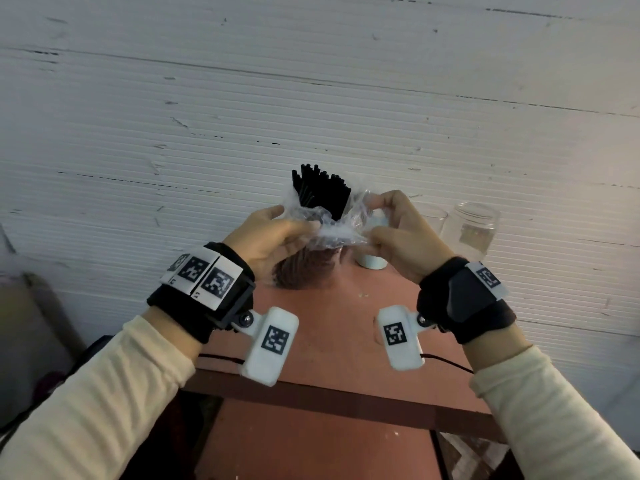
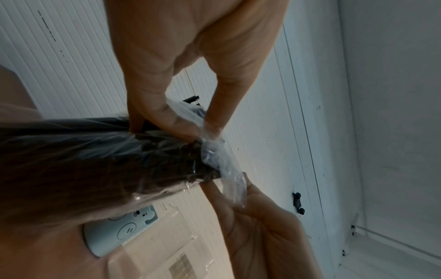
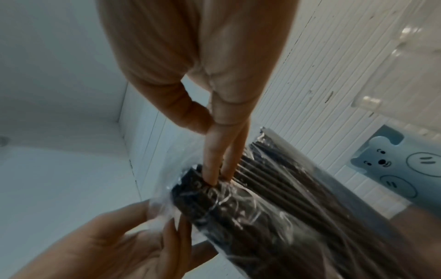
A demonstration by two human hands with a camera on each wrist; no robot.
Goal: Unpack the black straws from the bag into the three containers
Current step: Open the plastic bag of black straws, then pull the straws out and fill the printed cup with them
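Straws, black and bundled, are seen from the head camera standing out of a clear bag held above the reddish table; its crumpled mouth is pinched by the left hand and the right hand. Two clear jars and a pale blue cup are seen behind.

From the left wrist, the plastic is gripped between thumb and fingers.

From the right wrist, two fingertips are pressed onto the straw ends.
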